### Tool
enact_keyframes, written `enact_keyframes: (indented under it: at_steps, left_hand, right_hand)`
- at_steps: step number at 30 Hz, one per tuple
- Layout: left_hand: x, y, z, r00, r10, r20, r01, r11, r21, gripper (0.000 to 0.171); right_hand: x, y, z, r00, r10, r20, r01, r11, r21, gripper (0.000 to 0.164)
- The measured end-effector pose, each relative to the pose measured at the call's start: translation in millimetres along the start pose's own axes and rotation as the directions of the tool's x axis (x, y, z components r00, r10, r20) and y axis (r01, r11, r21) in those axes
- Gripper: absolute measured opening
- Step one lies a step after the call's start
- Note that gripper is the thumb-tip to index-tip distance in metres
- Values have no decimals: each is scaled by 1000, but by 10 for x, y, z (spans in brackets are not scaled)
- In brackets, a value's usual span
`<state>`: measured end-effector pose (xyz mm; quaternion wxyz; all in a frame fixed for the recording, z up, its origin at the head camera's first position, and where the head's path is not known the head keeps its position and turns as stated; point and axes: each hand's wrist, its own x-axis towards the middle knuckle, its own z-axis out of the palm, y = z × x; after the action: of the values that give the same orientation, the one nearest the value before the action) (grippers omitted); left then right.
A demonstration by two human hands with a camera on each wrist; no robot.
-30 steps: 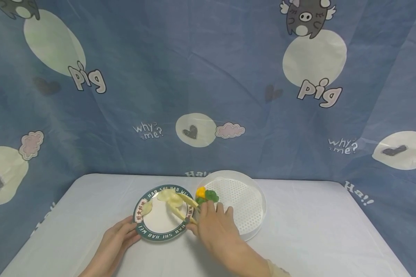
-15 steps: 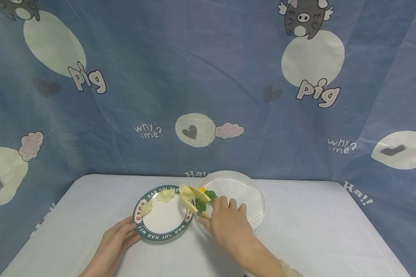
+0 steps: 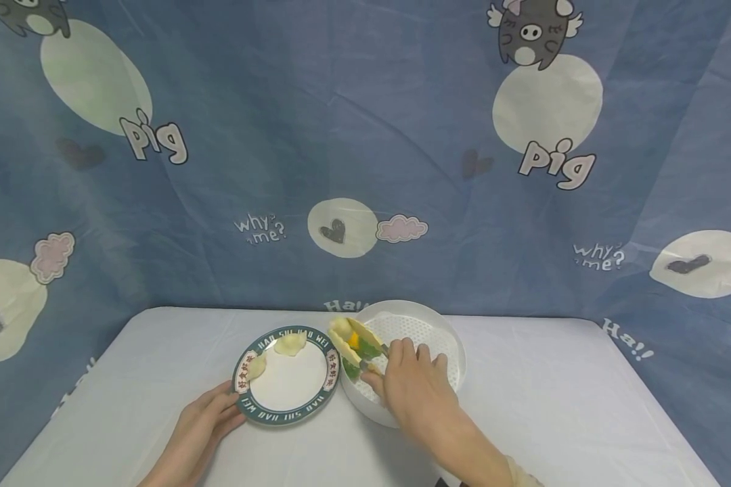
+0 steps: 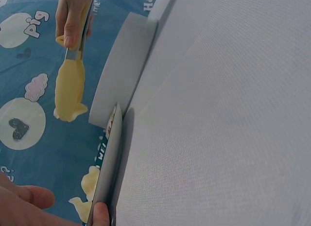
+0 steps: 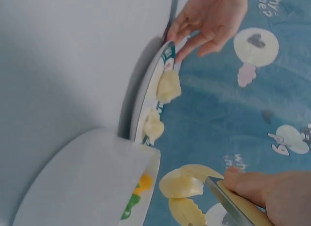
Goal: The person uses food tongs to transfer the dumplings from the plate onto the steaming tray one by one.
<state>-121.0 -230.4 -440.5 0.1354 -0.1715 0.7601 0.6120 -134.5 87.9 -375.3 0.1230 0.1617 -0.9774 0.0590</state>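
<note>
My right hand (image 3: 423, 392) grips yellow-tipped tongs (image 3: 368, 333) above the left side of a round white perforated tray (image 3: 455, 338). Between the tong tips sits a pale yellow, wavy-edged piece (image 5: 181, 183), its kind unclear. Below the tongs, inside the tray, show an orange-yellow piece (image 5: 144, 183) and green pieces (image 3: 351, 370), partly hidden. At the lower left rim of a green-edged white plate (image 3: 289, 382), my left hand (image 3: 191, 426) pinches the edge. Two more pale yellow pieces lie on the plate, one near the back (image 3: 290, 343) and one at the left (image 3: 256, 367).
Plate and tray stand side by side on a white-covered table (image 3: 554, 406), nearly touching. The tray has a raised wall (image 4: 127, 65). Behind the table hangs a blue printed cloth (image 3: 353, 155). A small dark object (image 3: 441, 482) peeks in at the bottom edge.
My right hand has carried the pale piece in the tongs from the plate, up and rightward, to over the tray. My left hand has stayed at the plate's rim.
</note>
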Motion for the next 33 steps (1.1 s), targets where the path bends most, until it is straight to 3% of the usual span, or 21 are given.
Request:
enact_keyframes:
  at_steps: [9, 14, 33]
  left_hand:
    - [-15, -23, -24, 1000, 11, 19, -11, 1000, -23, 75]
    - [-12, -24, -18, 1000, 14, 20, -14, 1000, -17, 74]
    - [-4, -41, -25, 1000, 10, 17, -10, 1000, -12, 74]
  right_hand:
    - [28, 136, -30, 999, 31, 17, -31, 999, -11, 52]
    - [50, 239, -21, 999, 46, -15, -47, 997, -61, 52]
    - [40, 398, 2, 996, 47, -79, -52, 997, -64, 53]
